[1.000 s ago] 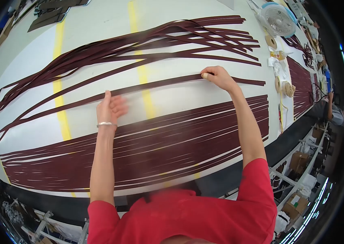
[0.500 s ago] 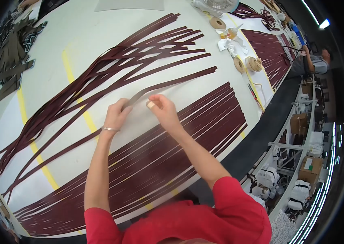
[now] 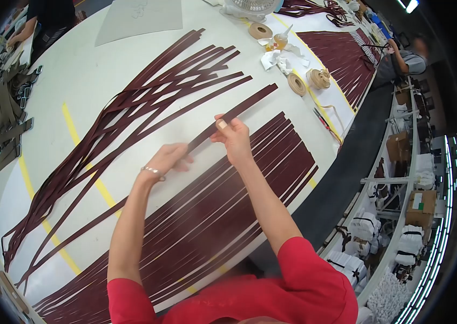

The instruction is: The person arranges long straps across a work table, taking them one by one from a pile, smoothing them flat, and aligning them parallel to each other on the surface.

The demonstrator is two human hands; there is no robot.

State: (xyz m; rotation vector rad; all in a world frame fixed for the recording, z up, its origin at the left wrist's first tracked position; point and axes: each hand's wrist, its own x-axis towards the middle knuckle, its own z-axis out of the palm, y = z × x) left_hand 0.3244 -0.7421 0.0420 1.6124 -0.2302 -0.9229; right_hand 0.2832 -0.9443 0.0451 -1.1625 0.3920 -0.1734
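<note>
Your right hand (image 3: 234,139) has moved onto the maroon strip (image 3: 252,101), pinching it beyond the row of flat strips (image 3: 201,210); your blurred left hand's (image 3: 167,160) grip is unclear. Under that row spreads a white table (image 3: 72,75); shelving (image 3: 384,181) stands right of it.

Bright, even light floods the counter (image 3: 82,75), the left grip (image 3: 168,157) blurs, and fisheye edges curve into black.

R hand (image 3: 235,141) back on strip (image 3: 251,103)
</note>
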